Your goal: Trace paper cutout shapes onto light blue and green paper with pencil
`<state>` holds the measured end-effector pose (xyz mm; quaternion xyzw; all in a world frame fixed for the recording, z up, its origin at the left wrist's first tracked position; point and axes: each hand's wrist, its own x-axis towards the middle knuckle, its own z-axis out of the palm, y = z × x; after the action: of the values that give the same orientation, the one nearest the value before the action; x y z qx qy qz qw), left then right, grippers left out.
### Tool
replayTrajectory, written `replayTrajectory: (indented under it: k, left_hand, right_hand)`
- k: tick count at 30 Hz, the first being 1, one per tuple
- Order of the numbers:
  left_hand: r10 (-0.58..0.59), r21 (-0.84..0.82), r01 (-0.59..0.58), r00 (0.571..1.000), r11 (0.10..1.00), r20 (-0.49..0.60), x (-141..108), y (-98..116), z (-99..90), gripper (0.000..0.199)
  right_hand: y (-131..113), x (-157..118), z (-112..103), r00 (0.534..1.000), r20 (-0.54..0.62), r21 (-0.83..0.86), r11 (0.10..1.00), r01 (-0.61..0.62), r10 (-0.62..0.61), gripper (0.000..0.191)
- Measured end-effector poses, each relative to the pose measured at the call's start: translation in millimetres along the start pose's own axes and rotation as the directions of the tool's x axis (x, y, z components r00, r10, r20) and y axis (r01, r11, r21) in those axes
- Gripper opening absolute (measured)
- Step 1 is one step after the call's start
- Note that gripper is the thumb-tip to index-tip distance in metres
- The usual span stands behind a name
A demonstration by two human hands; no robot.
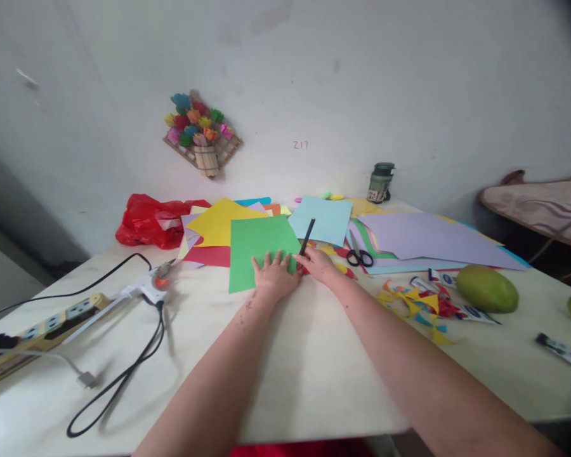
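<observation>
A green sheet of paper (254, 244) lies on the table in front of me. My left hand (275, 279) rests flat on its lower right part, fingers spread. Close beside it, my right hand (316, 264) is closed around a slim black pencil (307, 235), which stands tilted at the sheet's right edge. The pencil's lower tip is hidden by my fingers. Small red and yellow paper pieces (341, 269) lie just beyond my right hand. Black-handled scissors (360, 257) are a little further right. A light blue sheet (321, 219) lies behind the pencil.
Coloured sheets (409, 236) spread across the back. Paper scraps (413, 301), glue tubes (476, 314) and a green mango (488, 289) lie right. Left are a glue gun (153, 285), its looping cord and a power strip (52, 330). A red plastic bag (147, 222) sits back left.
</observation>
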<state>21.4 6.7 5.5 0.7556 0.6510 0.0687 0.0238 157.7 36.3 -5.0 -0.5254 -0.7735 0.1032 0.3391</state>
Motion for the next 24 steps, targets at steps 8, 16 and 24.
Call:
replayTrajectory:
  k: [8, 16, 24]
  left_hand:
    - [-0.016, -0.011, 0.017, 0.999, 1.000, 0.034, -0.7, 1.0, 0.2, 0.066]
    - [-0.066, -0.023, 0.067, 0.997, 0.997, 0.031, 0.7, -3.9, 3.6, 0.076]
    - [-0.062, -0.020, 0.063, 0.997, 0.998, 0.045, 0.6, -3.9, 2.9, 0.075]
  right_hand:
    - [-0.1, -0.5, 0.3, 1.000, 0.007, 0.017, 1.000, 0.006, -0.006, 0.032]
    - [-2.2, -0.5, -0.8, 1.000, 0.014, 0.015, 1.000, -0.004, 0.003, 0.031]
    - [-2.2, -0.3, -0.4, 1.000, 0.023, 0.007, 1.000, -0.004, 0.004, 0.030]
